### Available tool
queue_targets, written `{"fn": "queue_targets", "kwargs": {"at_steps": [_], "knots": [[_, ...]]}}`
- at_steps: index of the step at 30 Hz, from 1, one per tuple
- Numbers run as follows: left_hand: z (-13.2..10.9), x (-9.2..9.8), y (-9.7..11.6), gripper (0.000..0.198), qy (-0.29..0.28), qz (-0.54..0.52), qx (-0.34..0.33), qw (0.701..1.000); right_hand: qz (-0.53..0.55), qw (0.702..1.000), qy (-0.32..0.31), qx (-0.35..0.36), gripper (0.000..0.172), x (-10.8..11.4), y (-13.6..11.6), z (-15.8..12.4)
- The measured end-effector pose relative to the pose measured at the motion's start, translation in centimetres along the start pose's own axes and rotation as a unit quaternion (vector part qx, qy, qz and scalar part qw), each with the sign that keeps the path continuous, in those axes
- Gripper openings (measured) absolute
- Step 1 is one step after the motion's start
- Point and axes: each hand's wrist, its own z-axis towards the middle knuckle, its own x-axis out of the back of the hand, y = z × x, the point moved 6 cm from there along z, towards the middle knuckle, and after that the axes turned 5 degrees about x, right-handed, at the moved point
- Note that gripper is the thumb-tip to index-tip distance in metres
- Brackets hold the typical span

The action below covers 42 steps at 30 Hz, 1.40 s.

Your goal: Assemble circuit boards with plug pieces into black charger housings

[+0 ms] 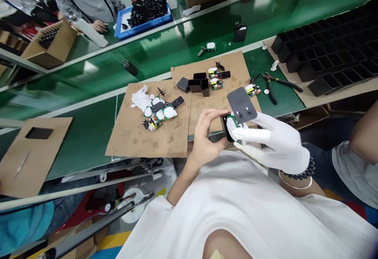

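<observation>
A small black plastic shell (226, 128) with a green board inside is pinched in the bare left hand (206, 139), just near of the brown cardboard sheet (138, 133). It's touched by the white-gloved right hand (276, 145); whether that's gripping can't be told. A flat dark-grey plate (241, 104) is seen just above.

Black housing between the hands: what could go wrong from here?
1. The black housing, pinched between the bare left hand and gloved right hand, is held clear of the bench; a slip may drop it.
2. The grey cover sticks up unseated and could snag.
</observation>
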Motion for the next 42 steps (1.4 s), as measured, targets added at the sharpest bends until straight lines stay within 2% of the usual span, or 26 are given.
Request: {"fn": "queue_targets", "kwargs": {"at_steps": [3,7,10,14,21,24,27,29,31,32,35,37,38,40,42], "knots": [[0.1,-0.5,-3.8,0.05,-0.001,0.003,0.038,0.999,-0.008,1.0,0.004,-0.001,0.029,-1.6,1.7,-0.4],[0.0,-1.1,-9.7,0.054,-0.002,0.009,0.103,0.995,0.005,0.997,-0.007,-0.077,0.02,-5.0,6.0,-1.9],[0.2,-1.0,-12.2,0.055,-0.016,0.076,0.128,0.989,0.008,0.996,0.01,-0.084,0.015,-6.3,8.1,-2.5],[0.9,-0.6,-12.7,0.06,-0.05,0.156,0.109,0.98,0.001,0.997,0.013,-0.079,0.018,-6.8,9.0,-2.0],[1.5,-0.9,-12.9,0.061,-0.072,0.173,0.109,0.976,-0.024,0.995,-0.03,-0.089,0.022,-7.6,9.3,-1.1],[1.2,-0.7,-11.9,0.06,-0.106,0.184,0.132,0.968,-0.011,0.994,-0.054,-0.096,0.031,-7.9,9.5,-2.2],[1.8,1.1,-10.0,0.069,-0.152,0.205,0.159,0.954,-0.002,0.993,-0.003,-0.117,0.044,-7.7,9.4,-4.1],[3.8,3.3,-9.0,0.066,-0.158,0.223,0.144,0.951,-0.001,0.987,0.075,-0.144,0.046,-7.3,9.4,-5.4],[7.7,5.7,-9.0,0.051,-0.14,0.243,0.107,0.954,0.0,0.975,0.145,-0.17,0.045,-7.0,9.7,-6.3],[10.2,7.0,-9.7,0.044,-0.121,0.261,0.095,0.953,-0.002,0.97,0.164,-0.181,0.043,-6.9,10.0,-6.4],[18.6,10.2,-14.3,0.042,-0.061,0.334,0.119,0.933,-0.005,0.967,0.144,-0.209,0.04,-7.0,11.8,-5.7],[23.8,11.4,-17.9,0.051,-0.043,0.363,0.153,0.918,0.01,0.968,0.109,-0.225,0.037,-7.0,13.7,-5.0],[25.9,11.7,-19.5,0.058,-0.052,0.371,0.165,0.912,0.024,0.966,0.098,-0.238,0.036,-7.0,14.6,-4.7],[29.1,12.0,-21.7,0.07,-0.057,0.369,0.184,0.909,0.06,0.955,0.097,-0.273,0.034,-7.0,16.4,-4.7],[31.0,12.1,-22.8,0.069,-0.053,0.359,0.196,0.911,0.094,0.94,0.109,-0.31,0.034,-7.0,17.6,-5.1]]}}
